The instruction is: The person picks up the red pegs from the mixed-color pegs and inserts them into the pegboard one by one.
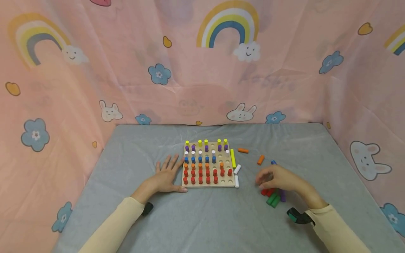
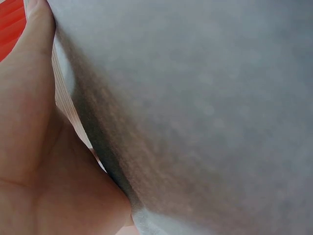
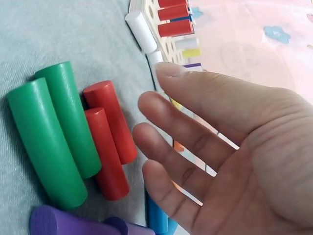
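Note:
A wooden pegboard (image 1: pixel 205 186) stands on the table with rows of yellow, purple, white, blue, orange and red pegs in its holes. Spread flat, my left hand (image 1: pixel 166 177) touches the board's left edge with fingers and thumb. My right hand (image 1: pixel 278 177) hovers right of the board, fingers loosely bent and holding nothing, as the right wrist view shows. Beneath and beside it lie two red pegs (image 3: pixel 106 154), two green pegs (image 3: pixel 46 144), purple pegs (image 3: pixel 66 221) and a blue peg (image 3: pixel 157 213). The left wrist view shows mostly my palm and grey cloth.
Along the board's right edge lie a long yellow peg (image 1: pixel 233 158) and two white pegs (image 1: pixel 236 181). Farther right are two loose orange pegs (image 1: pixel 261 160). Grey cloth (image 1: pixel 190 221) covers the table, and a pink patterned curtain (image 1: pixel 190 95) encloses it at the back and sides.

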The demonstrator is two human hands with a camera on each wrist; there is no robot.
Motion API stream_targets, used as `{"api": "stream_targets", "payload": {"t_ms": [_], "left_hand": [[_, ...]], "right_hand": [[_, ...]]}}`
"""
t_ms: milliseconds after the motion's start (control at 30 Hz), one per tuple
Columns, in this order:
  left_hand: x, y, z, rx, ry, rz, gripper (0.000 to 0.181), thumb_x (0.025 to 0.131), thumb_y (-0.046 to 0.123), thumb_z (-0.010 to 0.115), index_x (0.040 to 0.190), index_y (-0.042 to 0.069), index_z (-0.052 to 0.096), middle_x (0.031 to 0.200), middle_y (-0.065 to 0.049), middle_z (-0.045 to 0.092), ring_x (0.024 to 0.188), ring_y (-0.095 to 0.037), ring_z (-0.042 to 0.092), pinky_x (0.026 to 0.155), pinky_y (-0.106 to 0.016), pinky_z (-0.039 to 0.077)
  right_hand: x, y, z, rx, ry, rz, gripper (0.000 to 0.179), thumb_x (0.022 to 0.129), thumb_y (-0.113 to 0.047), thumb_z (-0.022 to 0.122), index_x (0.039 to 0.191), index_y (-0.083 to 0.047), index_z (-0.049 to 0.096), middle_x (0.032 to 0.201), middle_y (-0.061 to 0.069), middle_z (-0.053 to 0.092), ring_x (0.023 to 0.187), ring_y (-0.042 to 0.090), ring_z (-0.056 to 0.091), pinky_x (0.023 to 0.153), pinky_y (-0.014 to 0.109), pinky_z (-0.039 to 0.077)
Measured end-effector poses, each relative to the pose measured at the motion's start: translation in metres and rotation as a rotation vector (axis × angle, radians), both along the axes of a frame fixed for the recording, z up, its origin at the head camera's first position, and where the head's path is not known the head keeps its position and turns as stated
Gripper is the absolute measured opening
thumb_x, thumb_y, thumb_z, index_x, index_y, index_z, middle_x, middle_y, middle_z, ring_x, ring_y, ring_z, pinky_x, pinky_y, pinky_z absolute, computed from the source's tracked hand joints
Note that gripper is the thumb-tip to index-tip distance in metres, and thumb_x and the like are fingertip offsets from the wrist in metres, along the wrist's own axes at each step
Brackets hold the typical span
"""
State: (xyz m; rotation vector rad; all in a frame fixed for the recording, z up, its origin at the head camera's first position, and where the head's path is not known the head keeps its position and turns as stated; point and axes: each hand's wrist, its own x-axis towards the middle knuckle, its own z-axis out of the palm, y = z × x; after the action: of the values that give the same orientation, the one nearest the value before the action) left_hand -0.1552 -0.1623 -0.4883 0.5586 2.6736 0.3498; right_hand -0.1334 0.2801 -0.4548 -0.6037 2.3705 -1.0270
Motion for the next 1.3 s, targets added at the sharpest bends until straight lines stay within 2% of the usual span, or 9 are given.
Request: {"api": "stream_targets", "payload": {"t_ms": [100, 233, 500, 700, 1100, 1300], "left_hand": [[-0.001, 0.000, 0.000, -0.001, 0.003, -0.003, 0.120, 0.075, 0.071, 0.071, 0.161, 0.024, 0.002, 0.169, -0.010, -0.007, 0.155, -0.041, -0.008, 0.115, -0.075, -0.001], [0.000, 0.000, 0.002, 0.007, 0.008, -0.008, 0.120, 0.075, 0.070, 0.071, 0.161, 0.022, 0.004, 0.169, -0.012, -0.006, 0.155, -0.042, -0.007, 0.114, -0.075, 0.000], [0.001, 0.000, 0.000, 0.011, 0.007, -0.001, 0.120, 0.074, 0.072, 0.071, 0.161, 0.024, 0.004, 0.169, -0.010, -0.006, 0.155, -0.041, -0.007, 0.115, -0.075, 0.000], [0.001, 0.000, 0.000, 0.011, 0.012, -0.005, 0.120, 0.074, 0.072, 0.071, 0.161, 0.024, 0.004, 0.169, -0.010, -0.006, 0.155, -0.041, -0.007, 0.114, -0.076, 0.001], [0.001, 0.001, 0.000, 0.016, 0.017, -0.003, 0.120, 0.074, 0.071, 0.072, 0.161, 0.023, 0.005, 0.169, -0.010, -0.006, 0.155, -0.041, -0.007, 0.114, -0.076, 0.000], [0.001, 0.000, 0.000, 0.019, 0.013, 0.000, 0.120, 0.074, 0.071, 0.072, 0.161, 0.023, 0.005, 0.169, -0.010, -0.006, 0.155, -0.041, -0.006, 0.114, -0.076, 0.000]], "right_hand": [[0.001, 0.001, 0.000, 0.025, -0.013, 0.017, 0.015, 0.085, -0.018, 0.077, 0.098, -0.012, 0.075, 0.100, 0.004, 0.073, 0.091, 0.008, 0.064, 0.076, 0.021, 0.051], [0.002, 0.004, 0.000, 0.044, -0.028, 0.037, 0.017, 0.083, -0.018, 0.078, 0.099, -0.013, 0.076, 0.101, 0.003, 0.072, 0.089, 0.007, 0.062, 0.076, 0.021, 0.050], [0.002, 0.008, -0.003, 0.096, -0.006, 0.073, 0.016, 0.081, -0.015, 0.079, 0.097, -0.018, 0.076, 0.102, -0.001, 0.068, 0.089, 0.005, 0.058, 0.077, 0.021, 0.046], [0.002, 0.007, -0.008, 0.098, 0.000, 0.034, 0.016, 0.081, -0.012, 0.076, 0.095, -0.019, 0.076, 0.101, -0.001, 0.067, 0.085, 0.007, 0.055, 0.073, 0.022, 0.045], [0.003, 0.000, -0.016, 0.116, 0.046, -0.022, 0.014, 0.081, -0.019, 0.079, 0.094, -0.021, 0.077, 0.090, -0.004, 0.065, 0.076, 0.003, 0.052, 0.067, 0.021, 0.045], [0.002, -0.003, -0.018, 0.103, 0.053, -0.024, 0.014, 0.082, -0.018, 0.079, 0.096, -0.020, 0.077, 0.087, -0.003, 0.063, 0.075, 0.003, 0.052, 0.066, 0.021, 0.044]]}}
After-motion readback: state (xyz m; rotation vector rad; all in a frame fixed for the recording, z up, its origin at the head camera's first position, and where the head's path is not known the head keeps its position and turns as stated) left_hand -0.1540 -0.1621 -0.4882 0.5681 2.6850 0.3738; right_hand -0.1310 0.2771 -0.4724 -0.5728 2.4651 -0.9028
